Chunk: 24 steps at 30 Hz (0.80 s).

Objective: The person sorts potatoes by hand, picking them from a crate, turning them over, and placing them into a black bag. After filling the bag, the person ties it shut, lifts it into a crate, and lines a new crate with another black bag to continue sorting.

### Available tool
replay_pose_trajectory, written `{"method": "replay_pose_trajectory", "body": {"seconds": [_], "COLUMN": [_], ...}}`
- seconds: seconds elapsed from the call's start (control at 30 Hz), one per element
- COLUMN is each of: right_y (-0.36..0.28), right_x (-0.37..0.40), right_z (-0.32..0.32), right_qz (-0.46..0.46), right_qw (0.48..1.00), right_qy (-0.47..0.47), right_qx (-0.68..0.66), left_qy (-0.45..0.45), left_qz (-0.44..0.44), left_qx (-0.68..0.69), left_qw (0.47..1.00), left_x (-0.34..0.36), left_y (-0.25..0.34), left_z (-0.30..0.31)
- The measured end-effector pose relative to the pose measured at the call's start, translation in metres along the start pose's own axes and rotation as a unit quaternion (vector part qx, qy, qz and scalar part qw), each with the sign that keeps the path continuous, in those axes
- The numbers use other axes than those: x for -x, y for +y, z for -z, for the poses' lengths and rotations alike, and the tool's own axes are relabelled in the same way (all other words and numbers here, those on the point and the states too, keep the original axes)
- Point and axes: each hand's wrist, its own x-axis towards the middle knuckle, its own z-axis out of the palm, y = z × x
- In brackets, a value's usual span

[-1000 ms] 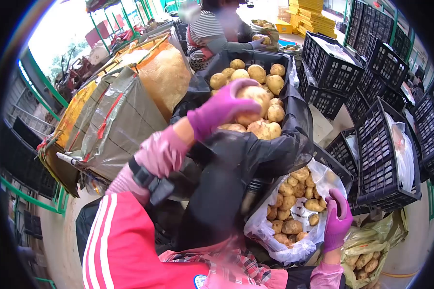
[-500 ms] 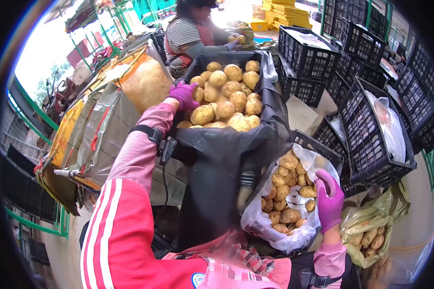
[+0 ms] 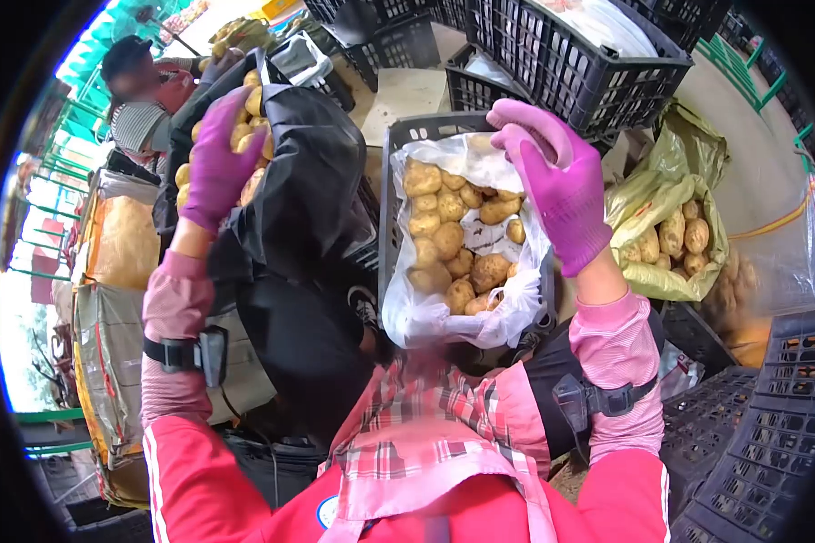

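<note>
My left hand (image 3: 219, 167), in a purple glove, is in front of a crate with black lining (image 3: 310, 136) holding potatoes (image 3: 255, 181). Its fingers and thumb are apart, and I see no potato held in them. To the right, my right hand (image 3: 561, 185), also gloved in purple, is raised over the right edge of a crate lined with a white plastic bag (image 3: 417, 317). Its fingers bend forward, parted from the thumb, with nothing between them. Inside that bag lie several potatoes (image 3: 447, 240) around a bare patch of white plastic.
A yellow-green bag (image 3: 629, 208) of potatoes stands at the right, near a clear plastic bag (image 3: 792, 253). Black crates (image 3: 598, 90) are stacked ahead, with more at the lower right (image 3: 761, 434). A co-worker (image 3: 145, 109) sits at the upper left by large sacks (image 3: 118, 317).
The view has swung right and down, bringing the white-lined crate to the middle. My right hand has risen beside that crate. My left hand has come away from the black-lined crate's left edge.
</note>
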Motion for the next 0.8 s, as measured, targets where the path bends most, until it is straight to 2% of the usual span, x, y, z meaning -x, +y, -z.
{"method": "replay_pose_trajectory", "body": {"seconds": [0.03,0.07,0.13,0.17,0.23,0.3,0.37,0.43,0.5,0.6,0.63,0.73,0.8], "right_y": [-0.001,-0.002,-0.001,-0.001,-0.001,-0.006,-0.007,-0.001,0.001,0.009,0.011,0.023,0.027], "right_x": [0.000,-0.002,-0.002,-0.001,0.002,0.007,0.013,0.012,0.012,0.008,0.007,0.000,-0.007], "right_z": [0.001,0.001,0.000,-0.001,-0.003,0.003,0.005,0.006,0.010,0.009,0.007,0.008,0.008], "right_qz": [-0.007,-0.009,0.008,0.017,0.070,0.104,0.092,0.089,0.114,0.101,0.096,0.095,0.083], "right_qw": [1.000,1.000,0.999,0.999,0.996,0.988,0.988,0.987,0.980,0.981,0.983,0.981,0.983], "right_qy": [0.001,0.003,-0.005,-0.007,-0.018,-0.051,-0.041,-0.036,-0.037,-0.044,-0.045,-0.058,-0.062], "right_qx": [0.015,0.029,0.039,0.045,0.050,0.103,0.119,0.129,0.156,0.158,0.151,0.160,0.149], "left_qy": [-0.038,-0.100,-0.240,-0.275,-0.348,-0.467,-0.530,-0.530,-0.467,-0.521,-0.485,-0.549,-0.533], "left_qz": [-0.063,-0.085,-0.103,-0.097,-0.046,0.035,0.042,0.078,0.139,0.134,0.239,0.135,0.149], "left_qx": [-0.004,0.027,0.125,0.121,0.015,-0.027,-0.111,-0.150,-0.137,-0.249,-0.238,-0.218,-0.155], "left_qw": [0.997,0.991,0.957,0.949,0.936,0.883,0.839,0.831,0.863,0.806,0.807,0.796,0.818], "left_x": [-0.001,0.004,0.027,0.047,0.085,0.096,0.128,0.169,0.202,0.179,0.174,0.165,0.157], "left_y": [0.046,0.087,0.129,0.133,0.134,0.117,0.075,0.038,0.020,0.038,0.040,0.036,0.032], "left_z": [-0.017,-0.037,-0.095,-0.137,-0.217,-0.279,-0.362,-0.417,-0.446,-0.431,-0.433,-0.431,-0.429]}}
